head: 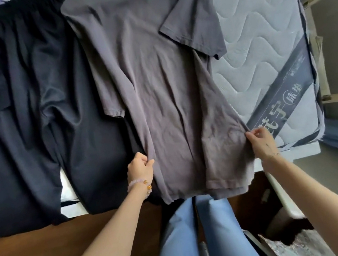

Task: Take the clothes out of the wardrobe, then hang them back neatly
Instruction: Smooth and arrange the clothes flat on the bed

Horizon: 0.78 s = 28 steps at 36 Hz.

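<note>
Both hands pinch the grey T-shirt near its hem.

The left hand and right hand each keep a narrow grip on one side edge. The shirt lies spread on the mattress, beside black trousers. The clothes look to be out of the wardrobe. No hanger shows, so rehanging seems yet to come.

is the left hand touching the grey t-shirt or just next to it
Touching. The head view shows the left hand pinching the side edge of the grey t-shirt near its hem, with the fabric gathered at its fingertips.
</note>
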### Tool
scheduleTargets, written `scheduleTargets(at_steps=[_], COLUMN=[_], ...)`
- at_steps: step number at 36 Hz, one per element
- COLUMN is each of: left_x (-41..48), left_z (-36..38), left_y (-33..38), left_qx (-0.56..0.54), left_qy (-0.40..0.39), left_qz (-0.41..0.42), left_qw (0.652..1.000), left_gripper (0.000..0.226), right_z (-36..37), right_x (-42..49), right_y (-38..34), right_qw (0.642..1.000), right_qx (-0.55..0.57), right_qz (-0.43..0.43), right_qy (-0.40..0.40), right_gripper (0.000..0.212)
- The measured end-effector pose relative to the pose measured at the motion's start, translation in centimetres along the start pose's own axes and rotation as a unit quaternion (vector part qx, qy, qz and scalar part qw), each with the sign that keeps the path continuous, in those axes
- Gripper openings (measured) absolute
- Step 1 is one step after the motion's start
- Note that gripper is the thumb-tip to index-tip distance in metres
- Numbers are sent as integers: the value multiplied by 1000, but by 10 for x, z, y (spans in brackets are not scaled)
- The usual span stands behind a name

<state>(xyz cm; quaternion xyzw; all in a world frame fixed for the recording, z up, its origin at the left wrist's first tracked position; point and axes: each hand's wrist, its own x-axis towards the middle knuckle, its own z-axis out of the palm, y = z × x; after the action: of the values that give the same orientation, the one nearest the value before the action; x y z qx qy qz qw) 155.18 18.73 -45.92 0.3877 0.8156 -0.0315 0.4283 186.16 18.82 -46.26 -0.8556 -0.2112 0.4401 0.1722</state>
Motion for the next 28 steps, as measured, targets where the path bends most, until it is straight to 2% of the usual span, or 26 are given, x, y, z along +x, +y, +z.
scheduleTargets(at_steps=[5,10,13,16,18,21,23,26,28], left_x=[-5,-3,-3,-4,-5,-10,-14,-19,-18], left_z=[4,10,15,22,25,26,26,26,23], left_y=[0,3,9,17,21,26,26,20,15], left_qx=[-31,-12,-8,-21,-38,-81,-108,-155,-181], left_qy=[23,23,24,38,54,81,85,72,67], left_qz=[1,-12,-23,-33,-37,-38,-33,-34,-60], left_qw=[999,1000,999,999,997,993,990,985,979], left_gripper=[13,16,24,31,29,26,24,23,31], right_z=[-55,-93,-93,-91,-92,-100,-107,-116,-122], right_x=[31,47,51,58,63,63,61,60,62], right_y=[9,23,26,31,36,39,43,47,47], right_qw=[993,983,986,994,996,994,991,993,994], right_qx=[-59,-127,-127,-102,-94,-100,-108,-86,-68], right_qz=[-6,26,8,-1,0,-13,-17,-14,-11], right_qy=[103,129,110,44,8,-45,-80,-81,-80], right_gripper=[4,21,24,32,35,25,37,38,36])
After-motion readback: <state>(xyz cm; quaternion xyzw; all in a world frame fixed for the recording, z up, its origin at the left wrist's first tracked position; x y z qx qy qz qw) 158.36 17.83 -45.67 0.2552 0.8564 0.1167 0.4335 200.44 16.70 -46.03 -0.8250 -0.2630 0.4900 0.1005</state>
